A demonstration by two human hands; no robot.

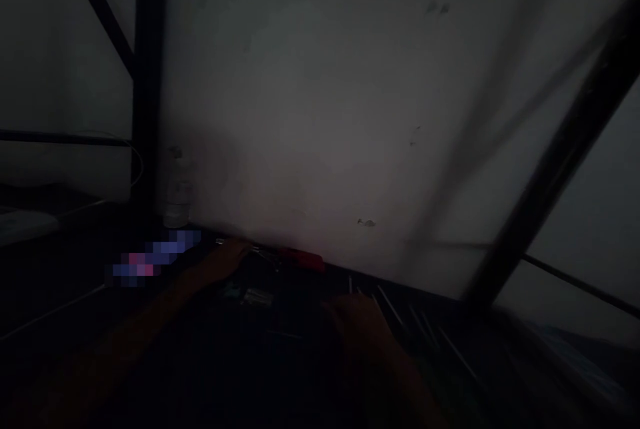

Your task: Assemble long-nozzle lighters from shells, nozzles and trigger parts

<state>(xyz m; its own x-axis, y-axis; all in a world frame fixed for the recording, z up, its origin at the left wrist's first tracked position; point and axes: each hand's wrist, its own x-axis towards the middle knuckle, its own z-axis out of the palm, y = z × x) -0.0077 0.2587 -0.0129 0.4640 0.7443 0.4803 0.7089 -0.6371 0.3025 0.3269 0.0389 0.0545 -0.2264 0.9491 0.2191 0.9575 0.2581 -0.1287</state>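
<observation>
The picture is very dark. My left hand [234,256] reaches to the back of the dark tabletop, over thin shiny metal tools [267,256] that look like scissors or clamps. Its fingertips touch or hover just above them; which one is unclear. A long red object [303,260] lies just right of these tools, against the wall. My right hand [361,317] is lower and further right, with bent fingers pointing left. Beside it lie several thin metal rods [391,304]. Shadow hides what either hand may hold. Between the hands lies a small clear packet [258,297].
A clear bottle [177,199] stands at the back left near a dark upright post [147,82]. A blurred blue and pink patch [155,257] lies before it. A slanting dark beam [560,156] rises at right. Behind everything is a pale wall [300,96].
</observation>
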